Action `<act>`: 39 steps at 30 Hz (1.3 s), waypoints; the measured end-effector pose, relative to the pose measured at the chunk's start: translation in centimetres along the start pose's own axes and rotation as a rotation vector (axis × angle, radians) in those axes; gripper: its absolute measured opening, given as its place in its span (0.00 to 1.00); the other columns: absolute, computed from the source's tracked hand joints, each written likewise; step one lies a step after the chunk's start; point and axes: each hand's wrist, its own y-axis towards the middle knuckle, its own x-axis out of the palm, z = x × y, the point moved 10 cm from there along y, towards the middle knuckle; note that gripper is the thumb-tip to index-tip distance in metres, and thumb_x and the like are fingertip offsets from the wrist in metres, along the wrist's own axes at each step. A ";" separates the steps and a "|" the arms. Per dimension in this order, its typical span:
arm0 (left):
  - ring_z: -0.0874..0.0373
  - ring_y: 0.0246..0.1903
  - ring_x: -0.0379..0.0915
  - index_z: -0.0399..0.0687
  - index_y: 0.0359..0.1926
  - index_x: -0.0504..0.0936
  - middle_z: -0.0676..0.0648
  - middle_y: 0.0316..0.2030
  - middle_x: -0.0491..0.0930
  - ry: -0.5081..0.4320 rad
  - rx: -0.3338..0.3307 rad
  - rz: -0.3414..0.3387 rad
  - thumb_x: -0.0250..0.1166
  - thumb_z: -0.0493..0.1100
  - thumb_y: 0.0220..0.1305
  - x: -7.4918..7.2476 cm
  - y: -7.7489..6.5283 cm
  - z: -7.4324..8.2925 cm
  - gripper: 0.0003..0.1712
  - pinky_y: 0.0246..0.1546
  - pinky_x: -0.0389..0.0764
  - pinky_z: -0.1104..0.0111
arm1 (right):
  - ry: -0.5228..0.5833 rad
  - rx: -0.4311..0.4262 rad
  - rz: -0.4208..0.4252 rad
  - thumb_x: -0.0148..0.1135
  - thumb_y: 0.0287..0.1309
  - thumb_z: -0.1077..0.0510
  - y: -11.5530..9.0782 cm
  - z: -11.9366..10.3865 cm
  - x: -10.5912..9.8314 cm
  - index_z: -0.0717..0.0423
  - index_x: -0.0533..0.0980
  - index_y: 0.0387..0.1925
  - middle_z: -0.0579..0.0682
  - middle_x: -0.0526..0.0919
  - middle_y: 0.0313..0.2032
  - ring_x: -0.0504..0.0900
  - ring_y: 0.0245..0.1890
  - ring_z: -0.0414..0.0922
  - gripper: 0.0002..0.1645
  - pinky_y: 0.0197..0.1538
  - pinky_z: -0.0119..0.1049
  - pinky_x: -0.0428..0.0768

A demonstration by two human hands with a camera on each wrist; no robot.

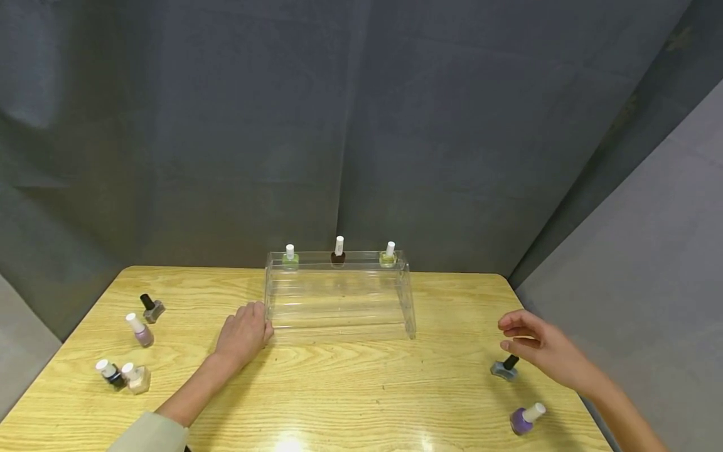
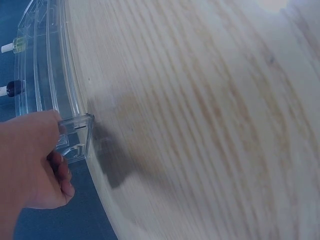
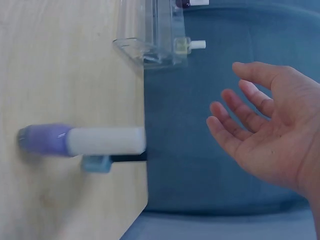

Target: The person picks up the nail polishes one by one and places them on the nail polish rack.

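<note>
A clear tiered acrylic display rack [image 1: 339, 301] stands at the table's back, with three white-capped nail polish bottles on its top tier: a green one [image 1: 290, 256], a dark one [image 1: 338, 252] and a yellowish one [image 1: 388, 256]. My left hand [image 1: 244, 333] grips the rack's left end, fingers curled at the side panel [image 2: 77, 125] in the left wrist view. At the right, my right hand [image 1: 545, 348] hovers with loosely bent fingers and nothing in it. Just below it is a grey-blue nail polish bottle [image 1: 504, 370] with a black cap. Nearer stands a purple nail polish bottle [image 1: 522, 420].
Several bottles stand at the table's left: a grey one [image 1: 154, 312] with a black cap, a lilac one [image 1: 144, 336], a dark one [image 1: 115, 378] and a cream one [image 1: 139, 380]. Dark grey cloth [image 1: 254, 138] hangs behind the wooden table [image 1: 339, 395].
</note>
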 end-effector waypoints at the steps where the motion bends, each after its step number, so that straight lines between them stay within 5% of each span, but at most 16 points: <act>1: 0.59 0.19 0.52 0.45 0.25 0.61 0.53 0.19 0.55 -0.002 -0.003 0.000 0.59 0.39 0.56 0.0 0.0 0.0 0.13 0.17 0.59 0.67 | 0.009 0.018 -0.003 0.58 0.60 0.56 -0.5 0.4 0.1 0.61 0.68 0.49 0.56 0.71 0.47 0.74 0.46 0.38 0.19 0.43 0.31 0.76; 10: 0.58 0.19 0.53 0.45 0.26 0.62 0.52 0.20 0.57 -0.013 -0.016 -0.038 0.58 0.39 0.57 0.4 0.0 -0.1 0.12 0.18 0.60 0.67 | 0.004 0.112 -0.008 0.60 0.58 0.55 -4.1 4.0 0.8 0.60 0.68 0.50 0.55 0.73 0.47 0.74 0.46 0.33 0.21 0.46 0.28 0.73; 17: 0.58 0.19 0.52 0.45 0.25 0.60 0.53 0.19 0.55 -0.012 -0.008 -0.030 0.58 0.39 0.57 0.3 -0.1 0.0 0.13 0.17 0.59 0.68 | 0.043 0.199 -0.090 0.60 0.57 0.53 -6.0 6.8 2.0 0.60 0.65 0.54 0.57 0.69 0.52 0.70 0.48 0.28 0.27 0.48 0.32 0.73; 24: 0.58 0.19 0.54 0.46 0.25 0.60 0.53 0.19 0.55 -0.020 -0.009 -0.034 0.57 0.39 0.58 0.5 0.0 -0.2 0.13 0.17 0.59 0.67 | 0.200 0.193 -0.129 0.57 0.59 0.61 -7.4 8.5 3.6 0.66 0.59 0.57 0.35 0.67 0.51 0.67 0.49 0.26 0.28 0.46 0.28 0.72; 28: 0.57 0.19 0.54 0.46 0.25 0.60 0.53 0.19 0.56 -0.022 -0.012 -0.037 0.57 0.39 0.57 0.6 0.0 -0.3 0.13 0.17 0.59 0.67 | 0.243 0.198 -0.129 0.57 0.58 0.63 -7.9 9.5 4.4 0.66 0.59 0.57 0.31 0.67 0.50 0.67 0.49 0.26 0.28 0.46 0.29 0.72; 34: 0.57 0.19 0.54 0.46 0.25 0.60 0.52 0.19 0.57 -0.030 -0.021 -0.042 0.56 0.39 0.57 0.6 0.0 -0.3 0.12 0.17 0.59 0.67 | 0.362 0.316 -0.186 0.56 0.59 0.63 -8.5 11.4 5.7 0.66 0.56 0.58 0.48 0.64 0.55 0.70 0.50 0.37 0.29 0.45 0.34 0.73; 39: 0.56 0.20 0.55 0.46 0.25 0.60 0.51 0.20 0.58 -0.030 -0.032 -0.053 0.56 0.40 0.58 0.8 0.1 -0.4 0.12 0.18 0.60 0.66 | 0.414 0.317 -0.211 0.56 0.59 0.64 -8.7 12.0 6.5 0.68 0.55 0.57 0.66 0.59 0.55 0.73 0.46 0.48 0.29 0.44 0.37 0.74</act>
